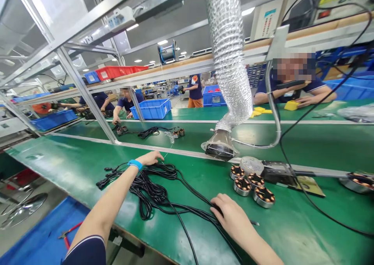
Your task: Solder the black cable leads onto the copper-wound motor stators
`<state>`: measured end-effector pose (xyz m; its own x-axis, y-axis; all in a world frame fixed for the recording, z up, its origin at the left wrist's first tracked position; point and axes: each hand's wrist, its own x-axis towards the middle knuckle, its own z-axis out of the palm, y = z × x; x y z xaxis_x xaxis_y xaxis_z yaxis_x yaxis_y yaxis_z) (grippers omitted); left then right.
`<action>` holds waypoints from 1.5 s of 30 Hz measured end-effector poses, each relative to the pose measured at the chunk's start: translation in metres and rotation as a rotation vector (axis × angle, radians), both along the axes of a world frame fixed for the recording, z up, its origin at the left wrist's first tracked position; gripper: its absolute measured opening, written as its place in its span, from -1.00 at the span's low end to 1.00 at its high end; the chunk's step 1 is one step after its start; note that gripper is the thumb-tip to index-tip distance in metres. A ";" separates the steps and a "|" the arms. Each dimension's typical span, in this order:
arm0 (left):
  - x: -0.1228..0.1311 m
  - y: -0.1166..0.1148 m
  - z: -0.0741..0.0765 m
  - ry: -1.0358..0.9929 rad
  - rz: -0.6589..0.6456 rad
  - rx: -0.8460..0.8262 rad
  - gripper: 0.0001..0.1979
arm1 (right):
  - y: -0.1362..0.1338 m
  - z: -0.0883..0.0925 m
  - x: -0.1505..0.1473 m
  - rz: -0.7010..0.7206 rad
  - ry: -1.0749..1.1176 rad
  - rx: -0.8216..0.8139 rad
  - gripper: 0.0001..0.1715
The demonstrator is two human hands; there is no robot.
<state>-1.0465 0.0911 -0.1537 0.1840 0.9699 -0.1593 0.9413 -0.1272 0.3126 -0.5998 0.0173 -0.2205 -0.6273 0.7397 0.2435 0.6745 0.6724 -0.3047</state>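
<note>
A tangle of black cables [154, 191] with connectors at its left end lies on the green bench. My left hand [150, 158], below a blue wristband [135, 164], is at the far edge of this bundle with its fingers drawn together. A thin whitish strand [168, 151] runs by its fingertips; whether they grip it I cannot tell. Over the cable lengths running toward the near edge, my right hand [229, 210] is curled, thumb and fingers closed on them. A bare cable end [254, 223] pokes out past that hand. Several copper-wound motor stators [263, 197] stand beyond it.
A foil duct with a hood [220, 144] hangs over the bench's middle. A tape roll [251, 165] and a dark flat tool [279, 174] lie behind the stators. Red-handled pliers [70, 232] rest in a blue bin [37, 241] below. Co-workers sit across the bench.
</note>
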 end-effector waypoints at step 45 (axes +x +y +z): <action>-0.001 -0.127 -0.059 -0.025 0.404 0.542 -0.68 | 0.016 -0.049 -0.124 0.314 0.173 0.208 -0.67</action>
<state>-1.0478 -0.0355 -0.2126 -0.2130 0.9049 0.3685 0.9411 0.0886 0.3264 -0.7243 0.0334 -0.2698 -0.7513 0.4430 0.4892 0.3781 0.8964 -0.2312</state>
